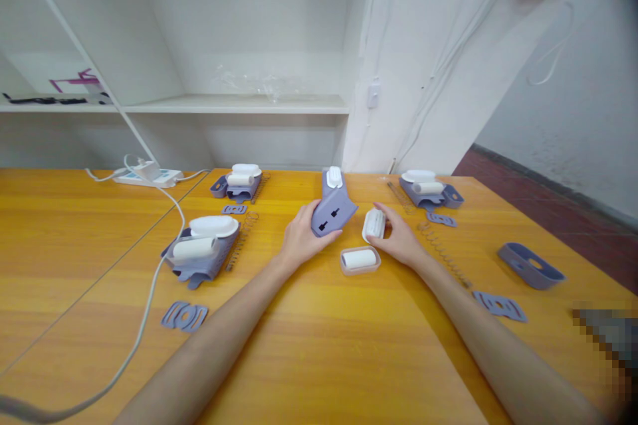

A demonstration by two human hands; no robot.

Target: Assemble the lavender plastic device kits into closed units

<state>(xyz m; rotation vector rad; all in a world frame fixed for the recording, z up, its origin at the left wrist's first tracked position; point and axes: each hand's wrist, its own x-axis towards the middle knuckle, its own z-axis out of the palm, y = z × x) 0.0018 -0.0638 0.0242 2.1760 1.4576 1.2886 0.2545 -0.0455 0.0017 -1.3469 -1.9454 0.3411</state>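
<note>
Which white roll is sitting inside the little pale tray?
The middle white roll, in the pale tray between the two arms. The other three white rolls each lie with a purple case instead.

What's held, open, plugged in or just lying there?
Slotted purple casing: held in left hand
Rounded white piece: held by right hand
Translucent tub: open, white roll inside
Power strip: adapter plugged in
Lone purple oval frame: loose
Rightmost spring: loose, coils spread
Three other purple casings: unheld
</note>
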